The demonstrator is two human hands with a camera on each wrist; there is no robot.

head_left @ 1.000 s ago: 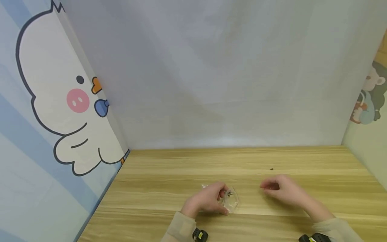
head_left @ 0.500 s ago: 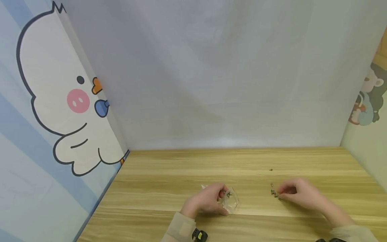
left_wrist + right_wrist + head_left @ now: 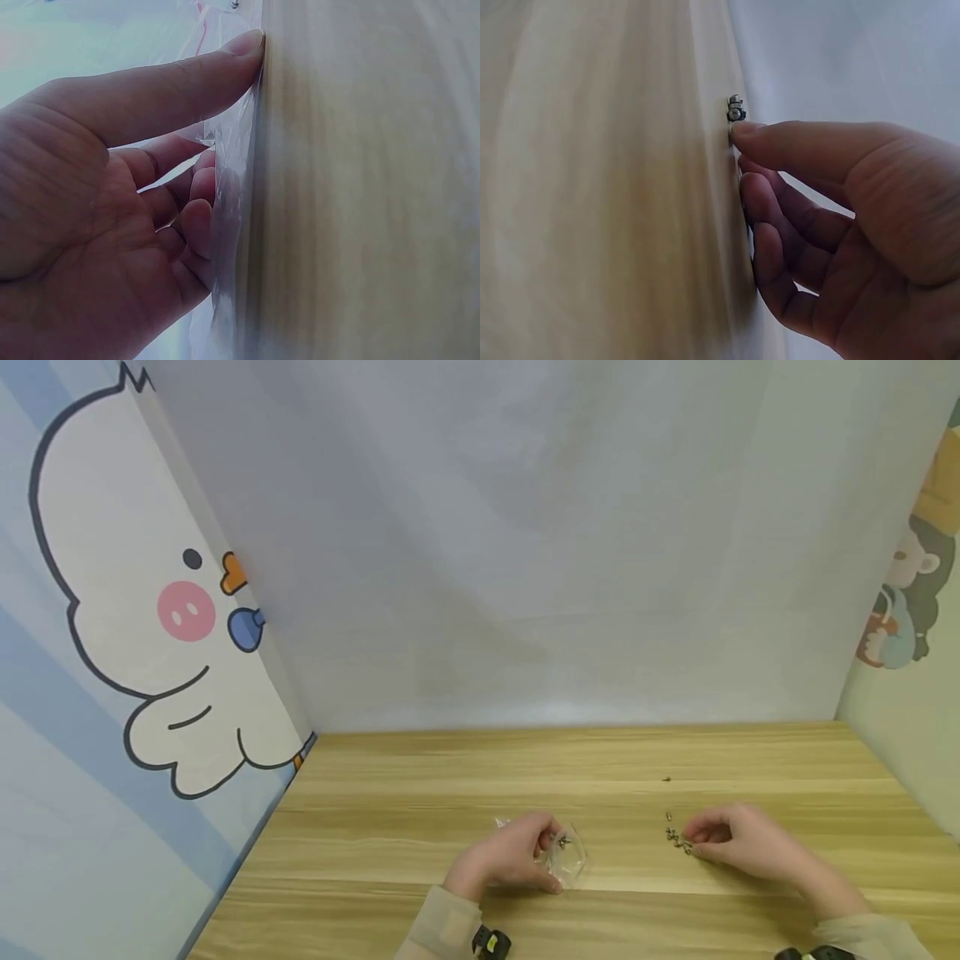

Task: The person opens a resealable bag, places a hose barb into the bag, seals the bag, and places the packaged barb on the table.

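Woodgrain tabletop point(image 3: 360, 835), clear bag point(image 3: 572, 862), tiny metallic pieces point(image 3: 677, 840)

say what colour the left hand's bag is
The bag is colourless and transparent; the head view shows it best.

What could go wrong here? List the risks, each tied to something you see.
Scattering: the bare right hand has its fingertips at a loose cluster of small shiny metal pieces; a clumsy pinch might scatter them across the yellowish wood-grain table.
Spilling: the bare left hand holds a thin clear plastic bag with similar pieces inside; it looks open, so tilting could let them slip out.
Overlooking: one tiny dark piece lies apart beyond the cluster and may be missed.
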